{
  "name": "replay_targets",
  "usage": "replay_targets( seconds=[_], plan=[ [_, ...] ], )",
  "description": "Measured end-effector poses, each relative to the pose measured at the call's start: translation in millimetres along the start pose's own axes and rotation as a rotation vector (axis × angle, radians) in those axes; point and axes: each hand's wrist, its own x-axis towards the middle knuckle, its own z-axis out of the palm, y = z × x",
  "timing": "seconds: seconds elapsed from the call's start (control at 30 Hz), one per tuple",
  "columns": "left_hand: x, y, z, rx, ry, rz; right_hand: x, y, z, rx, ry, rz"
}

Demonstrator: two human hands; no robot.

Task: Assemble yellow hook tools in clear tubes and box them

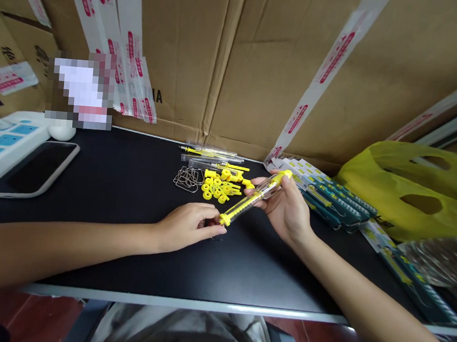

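A clear tube with yellow end caps and a yellow inner part, a tubular spring scale [243,206], slants above the black tabletop. My right hand [288,210] is closed round its upper end, thumb against the yellow cap. At the lower cap, the fingers of my left hand [192,226] are pinched together; a thin dark hook [217,239] shows just beneath them. Just beyond lies a pile of small yellow plastic parts [219,185]. Left of that pile sits a tangle of bent wire loops [188,179]. Several clear tubes with yellow parts [214,155] lie behind.
Packaged spring scales on green cards [325,194] are stacked at the right, beside a yellow plastic bag [412,191]. A phone [34,171] and a white power strip [4,148] lie at the left. Taped cardboard boxes [182,56] wall off the table's back.
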Motion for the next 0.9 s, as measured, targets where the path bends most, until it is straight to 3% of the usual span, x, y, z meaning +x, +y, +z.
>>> replay_targets(
  seconds=[0.17,0.33,0.43,0.53,0.7,0.9],
  plan=[
    [-2,0,1.2,0.028,0.051,0.05,5,1,-5,0.003,0.006,0.13],
    [-8,1,0.7,0.311,0.013,0.17,9,6,-11,-0.136,0.01,0.266],
    [-10,0,1.3,0.491,-0.009,0.263,10,6,-12,-0.108,-0.005,0.319],
    [-10,0,2.0,0.552,-0.018,0.303,12,4,-13,-0.029,0.009,0.254],
    [-9,1,2.8,0.378,-0.051,0.244,19,-1,-17,-0.015,0.099,0.087],
    [-7,0,4.2,0.272,-0.069,0.185,21,1,-20,-0.093,0.123,0.081]
  ],
)
